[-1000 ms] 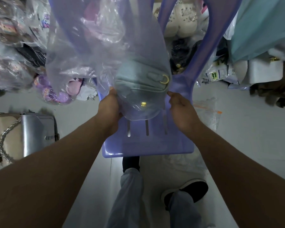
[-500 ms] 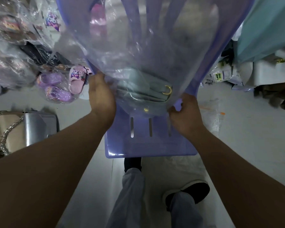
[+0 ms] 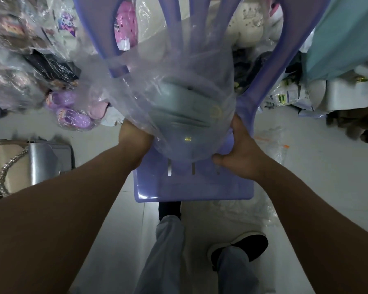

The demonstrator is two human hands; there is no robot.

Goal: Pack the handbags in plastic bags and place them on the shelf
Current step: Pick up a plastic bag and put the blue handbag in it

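Note:
A pale blue-grey handbag [image 3: 185, 107] with a gold ring sits inside a clear plastic bag [image 3: 174, 77], above the seat of a purple plastic chair [image 3: 196, 187]. My left hand [image 3: 134, 139] holds the bagged handbag at its lower left; the fingers are hidden under the plastic. My right hand [image 3: 240, 149] grips it at the lower right, thumb pressed under the bag's bottom edge. The plastic rises loose and crumpled toward the chair back.
A silver and beige handbag with a chain strap [image 3: 30, 164] lies on the floor at left. Bagged purple slippers [image 3: 72, 115] and wrapped goods pile up at back left. White boxes [image 3: 346, 94] and teal cloth stand at right. My legs and a dark shoe [image 3: 242, 247] are below.
The plastic bag has been pulled further down over the handbag, and my hands have shifted round its lower sides. My right thumb now sits under the bag's bottom.

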